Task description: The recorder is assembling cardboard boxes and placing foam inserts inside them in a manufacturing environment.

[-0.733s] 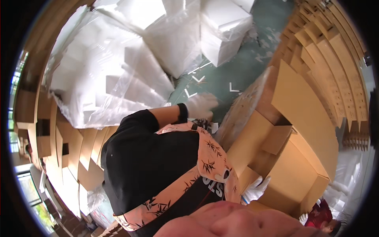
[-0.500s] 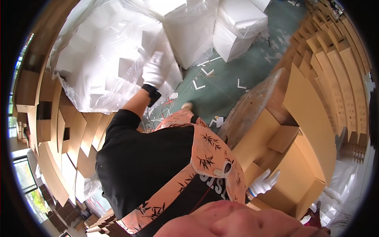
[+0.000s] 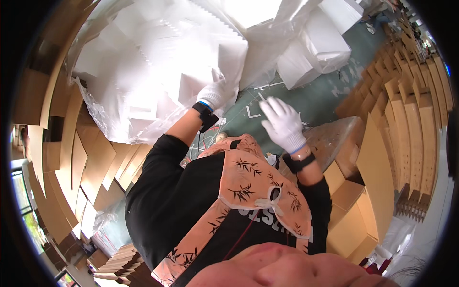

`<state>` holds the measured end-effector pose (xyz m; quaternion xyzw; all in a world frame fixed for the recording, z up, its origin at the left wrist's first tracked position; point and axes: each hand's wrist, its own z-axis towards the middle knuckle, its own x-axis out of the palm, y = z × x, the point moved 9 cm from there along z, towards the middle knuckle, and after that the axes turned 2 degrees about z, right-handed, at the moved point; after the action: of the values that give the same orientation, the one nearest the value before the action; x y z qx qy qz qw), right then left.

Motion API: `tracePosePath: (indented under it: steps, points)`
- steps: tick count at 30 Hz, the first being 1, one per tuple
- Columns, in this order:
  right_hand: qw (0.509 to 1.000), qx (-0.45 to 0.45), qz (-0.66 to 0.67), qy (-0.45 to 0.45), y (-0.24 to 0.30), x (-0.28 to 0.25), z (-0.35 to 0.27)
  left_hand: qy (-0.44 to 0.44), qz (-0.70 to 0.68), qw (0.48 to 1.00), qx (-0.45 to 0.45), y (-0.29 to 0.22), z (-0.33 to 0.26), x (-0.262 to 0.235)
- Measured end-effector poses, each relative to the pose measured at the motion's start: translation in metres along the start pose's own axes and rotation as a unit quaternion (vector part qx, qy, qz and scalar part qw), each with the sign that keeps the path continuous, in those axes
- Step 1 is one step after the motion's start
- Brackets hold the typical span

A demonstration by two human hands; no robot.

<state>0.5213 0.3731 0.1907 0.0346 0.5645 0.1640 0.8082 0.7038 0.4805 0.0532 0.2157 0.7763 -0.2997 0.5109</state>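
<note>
— What's the big white heap in front of them?

— A clear plastic bag (image 3: 119, 110), crinkled and shiny, stuffed with white foam sheets (image 3: 158, 62). It's the largest thing there, spreading up and to the left of the left hand (image 3: 215, 92). The sheets are flat, stiff-looking and matte, some with zigzag-cut edges, stacked at loose angles.

— Which way does the one being handled point?

— The foam piece (image 3: 224, 57) under the left hand runs its long side up and away from the person, tilted slightly right, its corner sticking out past the fingertips.

— And the hands?

— Both in white knitted gloves with dark wrist straps. The left one lies on the foam with fingers curled over its edge; whether it truly grips, I cannot tell. The right hand (image 3: 283, 125) is raised, fingers spread wide, holding nothing, well right of the foam.

— Anything around?

— Brown cardboard boxes (image 3: 411, 134), flat and stacked, beyond the right hand, on a green floor (image 3: 325, 95).
</note>
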Motion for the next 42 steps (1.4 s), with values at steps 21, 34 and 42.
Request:
tracePosePath:
  steps: [21,34,42]
  points:
    - [0.977,-0.050,-0.206,0.017,-0.093,0.103,0.220,-0.431,-0.065,0.898,0.063,0.032,-0.013,-0.134]
    - [0.984,0.040,0.169,0.037,-0.179,0.215,0.163,-0.403,0.002,0.915,-0.022,0.032,0.007,-0.126]
    - [0.858,0.325,0.389,-0.085,-0.216,0.207,0.125,-0.382,0.102,0.917,-0.059,0.013,-0.005,-0.102]
